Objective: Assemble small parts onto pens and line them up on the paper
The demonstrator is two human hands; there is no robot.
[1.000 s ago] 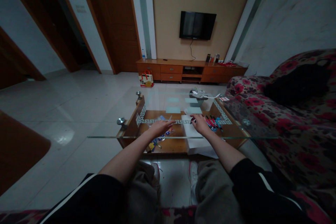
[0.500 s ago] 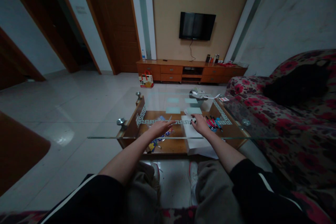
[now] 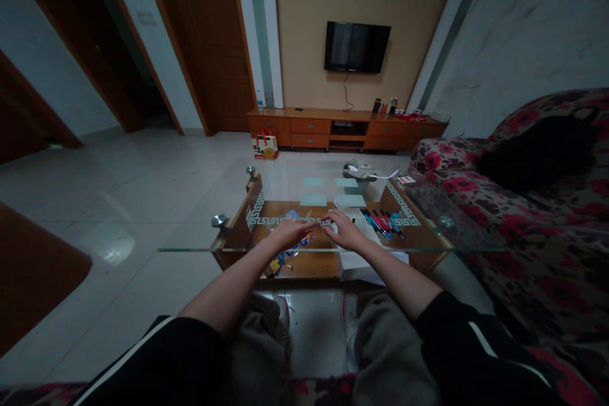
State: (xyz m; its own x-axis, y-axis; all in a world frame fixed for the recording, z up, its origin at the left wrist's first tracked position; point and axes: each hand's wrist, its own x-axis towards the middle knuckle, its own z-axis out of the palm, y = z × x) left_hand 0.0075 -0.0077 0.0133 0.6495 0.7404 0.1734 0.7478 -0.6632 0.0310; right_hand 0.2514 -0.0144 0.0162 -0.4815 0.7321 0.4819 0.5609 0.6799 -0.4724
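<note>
Over the glass tabletop (image 3: 190, 235), my left hand (image 3: 295, 232) reaches in with its fingers stretched to the right. My right hand (image 3: 344, 232) comes from the other side, fingers bent and thumb toward them. The fingertips of both hands nearly meet. A small pale thing shows at the right fingertips, too small to name. Just beyond the right hand lies a row of red, blue and black pens (image 3: 383, 222). A white box (image 3: 352, 266) is seen under the right forearm, partly hidden. Colourful plastic packets (image 3: 280, 261) lie below the left hand.
A bin (image 3: 360, 187) with rubbish stands beyond the table. On the right is a flowered sofa (image 3: 451, 168) with a dark heap on it. A paper bag (image 3: 265, 146) sits before the TV cabinet (image 3: 309, 127). Metal supports (image 3: 219, 221) hold the glass at its corners.
My right hand has moved left, away from the pens, up to my left hand's fingertips. More of the pens shows now. My left hand has hardly moved.
</note>
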